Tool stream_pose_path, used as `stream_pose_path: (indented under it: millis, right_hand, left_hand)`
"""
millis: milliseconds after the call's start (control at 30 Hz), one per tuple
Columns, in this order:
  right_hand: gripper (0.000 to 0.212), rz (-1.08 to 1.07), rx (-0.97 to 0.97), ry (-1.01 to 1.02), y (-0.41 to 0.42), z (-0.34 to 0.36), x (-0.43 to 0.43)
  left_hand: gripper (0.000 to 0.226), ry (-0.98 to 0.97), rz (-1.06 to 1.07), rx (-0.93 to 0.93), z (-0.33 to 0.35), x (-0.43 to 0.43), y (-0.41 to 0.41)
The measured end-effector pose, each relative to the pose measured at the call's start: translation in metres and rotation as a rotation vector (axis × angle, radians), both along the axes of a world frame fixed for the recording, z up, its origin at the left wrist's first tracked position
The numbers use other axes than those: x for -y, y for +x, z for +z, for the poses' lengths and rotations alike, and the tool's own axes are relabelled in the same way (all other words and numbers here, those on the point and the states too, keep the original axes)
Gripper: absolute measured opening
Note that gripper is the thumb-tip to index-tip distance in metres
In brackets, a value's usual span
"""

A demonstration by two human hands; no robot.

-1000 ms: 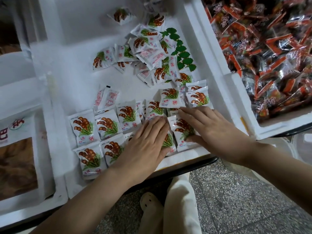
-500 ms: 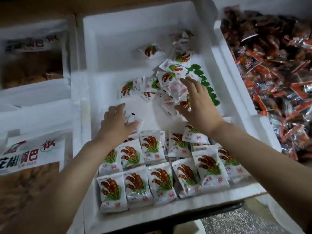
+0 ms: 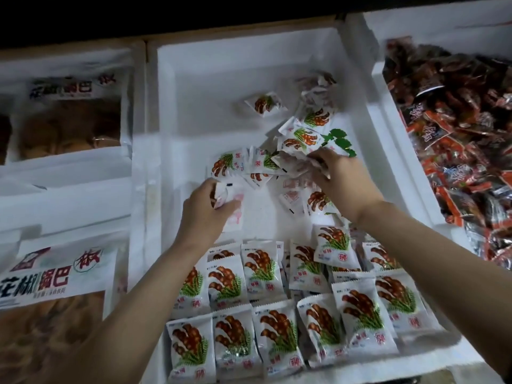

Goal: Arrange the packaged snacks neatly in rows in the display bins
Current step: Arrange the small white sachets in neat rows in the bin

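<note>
A white foam bin point(image 3: 194, 79) holds small white snack packets printed with a brown and green picture. Along its near edge several packets lie face up in two rows point(image 3: 277, 322). A loose heap of packets point(image 3: 291, 151) sits in the bin's middle. My left hand point(image 3: 206, 212) grips a packet lying back side up point(image 3: 234, 206) at the heap's left. My right hand point(image 3: 339, 176) is on the heap's right side, fingers curled round packets there. One packet point(image 3: 264, 103) lies alone farther back.
A bin of red and dark wrapped snacks point(image 3: 457, 128) stands to the right. To the left are large bags with printed labels point(image 3: 52, 275) and another bag point(image 3: 69, 117) behind. A strip of green plastic leaves point(image 3: 342, 141) lies under the heap.
Both hands have reached farther into the loose heap. My left hand has closed on a face-down packet, and my right hand has shifted right and curled over packets. The camera tilted up.
</note>
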State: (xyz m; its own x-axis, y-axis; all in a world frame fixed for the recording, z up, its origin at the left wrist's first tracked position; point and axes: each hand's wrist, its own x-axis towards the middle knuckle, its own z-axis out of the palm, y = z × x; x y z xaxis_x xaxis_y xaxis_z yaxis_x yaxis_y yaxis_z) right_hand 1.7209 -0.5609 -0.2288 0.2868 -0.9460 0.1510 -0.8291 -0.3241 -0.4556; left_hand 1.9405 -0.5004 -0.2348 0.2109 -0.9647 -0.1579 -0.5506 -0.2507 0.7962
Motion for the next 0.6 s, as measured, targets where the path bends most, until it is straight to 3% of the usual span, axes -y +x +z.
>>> stream_pose_path:
  millis: [167, 300, 433, 533, 600]
  right_hand:
    - [0.027, -0.164, 0.192, -0.089, -0.007, 0.025, -0.017]
    - [0.028, -0.265, 0.675, 0.224, -0.016, 0.033, -0.048]
    - [0.020, -0.337, 0.997, 0.480, -0.027, 0.032, -0.076]
    - [0.015, -0.363, 1.125, 0.545, -0.039, 0.030, -0.094]
    - [0.019, -0.358, 1.095, 0.522, -0.051, 0.031, -0.101]
  left_hand:
    - [0.021, -0.035, 0.112, -0.252, 0.016, 0.001, -0.023]
    - [0.029, 0.020, 0.029, -0.361, 0.025, -0.009, -0.053]
    - [0.024, 0.077, -0.065, -0.477, 0.030, -0.025, -0.087]
    - [0.016, 0.113, -0.080, -0.534, 0.031, -0.034, -0.104]
    - [0.017, 0.086, -0.111, -0.514, 0.032, -0.038, -0.113]
